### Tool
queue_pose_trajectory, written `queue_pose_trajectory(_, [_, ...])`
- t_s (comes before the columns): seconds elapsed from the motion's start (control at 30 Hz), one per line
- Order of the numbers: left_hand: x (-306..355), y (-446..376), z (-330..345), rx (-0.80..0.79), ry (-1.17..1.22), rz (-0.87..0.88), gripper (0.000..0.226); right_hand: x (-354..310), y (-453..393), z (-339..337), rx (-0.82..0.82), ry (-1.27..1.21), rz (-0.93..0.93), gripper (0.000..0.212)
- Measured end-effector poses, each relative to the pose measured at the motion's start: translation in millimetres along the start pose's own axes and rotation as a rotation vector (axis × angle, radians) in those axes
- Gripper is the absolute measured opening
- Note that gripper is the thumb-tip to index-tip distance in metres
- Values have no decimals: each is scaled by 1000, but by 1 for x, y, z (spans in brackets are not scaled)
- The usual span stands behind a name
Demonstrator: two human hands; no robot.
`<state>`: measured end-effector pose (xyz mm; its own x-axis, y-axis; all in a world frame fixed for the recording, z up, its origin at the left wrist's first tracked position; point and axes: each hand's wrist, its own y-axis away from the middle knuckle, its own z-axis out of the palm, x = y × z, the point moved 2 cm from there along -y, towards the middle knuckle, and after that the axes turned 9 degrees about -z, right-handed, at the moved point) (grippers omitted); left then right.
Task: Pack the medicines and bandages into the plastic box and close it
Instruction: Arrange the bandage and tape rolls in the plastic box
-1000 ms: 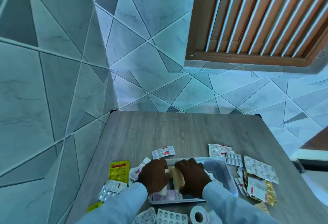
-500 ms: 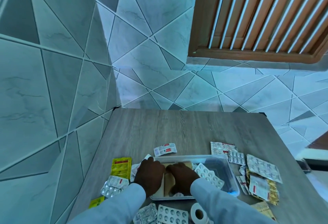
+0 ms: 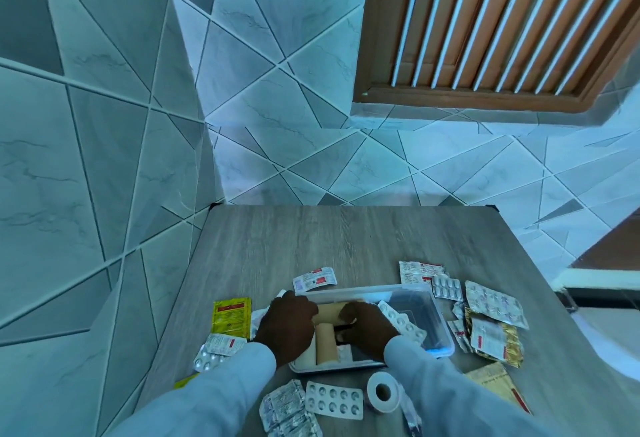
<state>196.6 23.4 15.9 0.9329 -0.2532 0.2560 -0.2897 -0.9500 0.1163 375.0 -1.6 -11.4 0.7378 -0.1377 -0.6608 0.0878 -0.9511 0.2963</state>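
Two hands' fingers [image 3: 349,312] curled onto tan bandage rolls [image 3: 327,343] inside plastic box [image 3: 440,325].

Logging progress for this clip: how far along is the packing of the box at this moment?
Early. Done: tan bandage rolls and one blister strip lie in the plastic box. In hand: the left hand and right hand are both inside, arranging the rolls. Left: the white tape roll, yellow sachet and many blister packs lie on the table; no lid is visible.
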Motion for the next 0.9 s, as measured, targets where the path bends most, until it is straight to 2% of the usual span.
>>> queue_pose_trajectory(0.1, [6, -4, 8, -60, 82, -7, 34, 10, 21, -20, 141, -31, -16, 23])
queue_pose_trajectory(0.2, [12, -5, 20, -103, -11, 15, 30, 22, 55, -26, 191, 35, -63, 21])
queue_pose_trajectory(0.3, [15, -5, 24, -99, -103, 20, 25, 29, 88, -17, 152, 142, -65, 31])
queue_pose_trajectory(0.43, [14, -6, 26, -88, -150, 35, 20, 34, 110, -4, -8, 410, -106, 62])
queue_pose_trajectory(0.53, [15, -7, 24, -64, -180, 64, 22, 31, 113, 2, -38, 519, -127, 62])
queue_pose_trajectory(0.67, [18, -6, 21, -10, -183, 84, 24, 26, 111, 8, -44, 508, -83, 41])
queue_pose_trajectory(0.8, [18, -3, 19, 9, -99, 83, 27, 21, 110, 5, -34, 421, -71, 45])
queue_pose_trajectory(0.9, [16, -3, 11, -6, 21, 59, 26, 6, 109, -11, 47, 222, -118, 43])
